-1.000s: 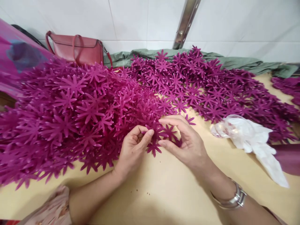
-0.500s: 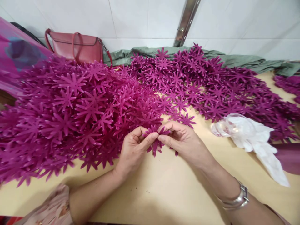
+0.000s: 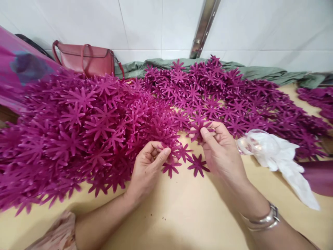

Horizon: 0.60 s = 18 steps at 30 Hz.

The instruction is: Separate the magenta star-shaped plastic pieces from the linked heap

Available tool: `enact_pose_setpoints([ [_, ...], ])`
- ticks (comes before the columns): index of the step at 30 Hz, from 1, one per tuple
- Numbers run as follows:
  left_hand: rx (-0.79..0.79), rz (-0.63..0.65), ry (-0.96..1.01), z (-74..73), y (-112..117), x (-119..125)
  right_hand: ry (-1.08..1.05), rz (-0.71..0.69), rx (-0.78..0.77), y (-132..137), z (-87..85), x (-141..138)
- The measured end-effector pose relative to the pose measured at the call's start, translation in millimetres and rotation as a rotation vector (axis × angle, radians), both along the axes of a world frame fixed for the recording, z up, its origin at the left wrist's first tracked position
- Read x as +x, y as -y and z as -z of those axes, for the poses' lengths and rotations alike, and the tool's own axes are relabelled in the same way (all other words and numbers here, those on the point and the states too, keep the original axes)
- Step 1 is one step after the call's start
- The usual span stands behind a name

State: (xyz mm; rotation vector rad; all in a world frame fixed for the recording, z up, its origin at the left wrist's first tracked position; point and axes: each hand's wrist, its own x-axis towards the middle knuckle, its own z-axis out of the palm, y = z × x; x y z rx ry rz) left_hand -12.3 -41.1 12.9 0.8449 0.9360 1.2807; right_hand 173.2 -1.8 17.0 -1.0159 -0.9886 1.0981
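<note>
My right hand (image 3: 225, 152) pinches a purple flower-shaped piece (image 3: 198, 131) with long narrow petals between thumb and fingers, raised over the far side of the table. My left hand (image 3: 148, 166) is closed in a pinch, with a bit of purple petal (image 3: 163, 145) at its fingertips; how much of a piece it holds is partly hidden. Two loose flower pieces lie between the hands, one dark flower piece (image 3: 198, 165) below my right hand and one flower piece (image 3: 171, 168) just by my left thumb. A big heap of flower pieces (image 3: 99, 125) rises beside my left hand.
More flower pieces (image 3: 247, 97) spread along the back right. A crumpled white tissue with clear plastic (image 3: 278, 152) lies right of my right hand. Behind the heap stand a red handbag (image 3: 85, 59) and green cloth (image 3: 260, 73) against the tiled wall (image 3: 140, 24).
My hands have parted. The right one has moved up and away with a flower piece, while the left has stayed nearly in place. A dark flower piece now shows on the table between them.
</note>
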Motion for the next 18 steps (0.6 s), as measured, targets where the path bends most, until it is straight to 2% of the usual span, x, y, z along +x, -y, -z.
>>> enact_pose_setpoints([
  [3,0.034,0.008,0.008,1.3,-2.5,-0.2,0.068,-0.032,-0.033,-0.4,0.9,0.9],
  [6,0.096,-0.043,-0.114,3.7,-2.4,-1.3,0.122,-0.098,-0.067,1.8,2.7,-0.6],
  [14,0.498,-0.246,-0.518,2.3,5.2,-4.6,0.223,-0.138,-0.067,7.0,-5.0,-4.7],
  [18,0.562,-0.193,-0.648,-0.5,6.7,-6.5,0.272,-0.241,-0.13,16.0,-10.4,-10.0],
])
